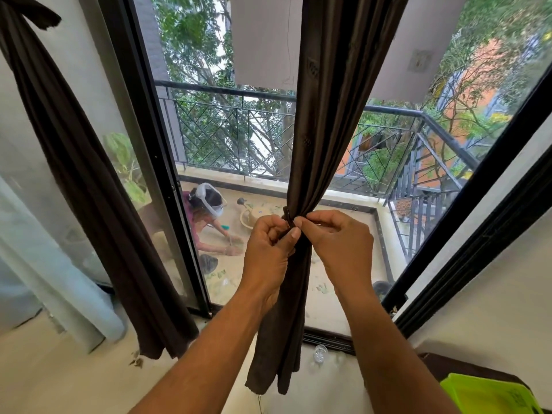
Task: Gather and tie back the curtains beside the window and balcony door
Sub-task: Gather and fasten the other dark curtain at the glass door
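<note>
Both hands' curled fingers (294,233) pinching the tie (286,218) round the gathered curtain (325,115).

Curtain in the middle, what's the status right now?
Left hand and right hand both pinching the tie. Middle curtain gathered, knot unfinished. Left curtain already tied. Nothing in the way.

Black-framed glass door (167,174) opens onto a tiled balcony (334,243) with a black railing (239,127), trees (194,40) in daylight beyond (an orange building right), white wall (493,279), pale floor (59,377) inside.
</note>
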